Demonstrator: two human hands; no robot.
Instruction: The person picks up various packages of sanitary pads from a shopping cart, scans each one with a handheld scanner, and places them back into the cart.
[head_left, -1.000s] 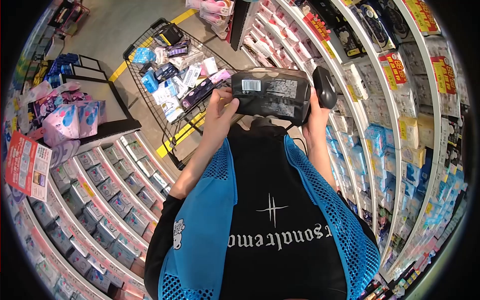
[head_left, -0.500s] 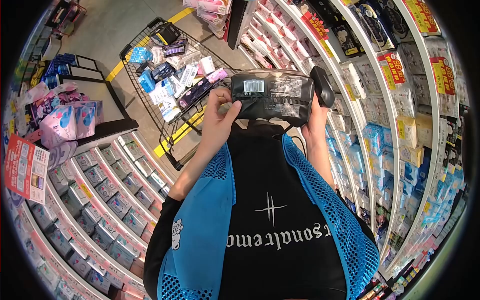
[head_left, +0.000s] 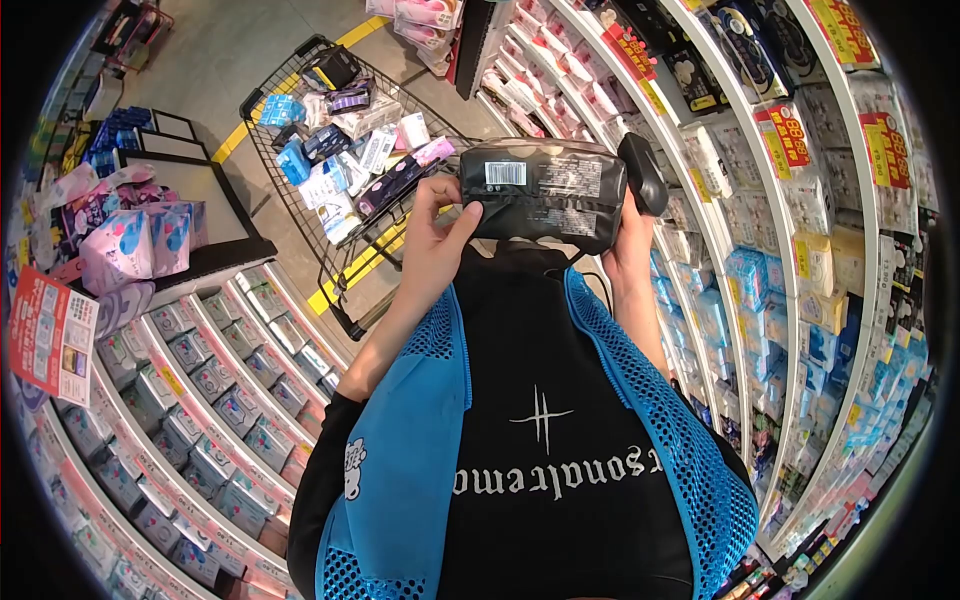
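Observation:
A black plastic package (head_left: 545,195) with a white barcode label and small pale print is held up in front of my chest. My left hand (head_left: 440,225) grips its left end, thumb on the face towards me and fingers curled at the edge. At the other end, my right hand (head_left: 630,240) holds the package's right side, its fingers mostly hidden. A black handheld device (head_left: 643,175) rises beside the package, above my right hand; how it is held cannot be made out.
A black wire cart (head_left: 350,225) filled with assorted packages (head_left: 340,155) stands ahead on the left. Shelves of packaged goods (head_left: 765,290) curve along the right, and more shelves (head_left: 200,390) line the lower left. A red and white sign (head_left: 52,335) juts out at far left.
The package and my right hand have shifted very slightly to the left. My left hand keeps the same hold.

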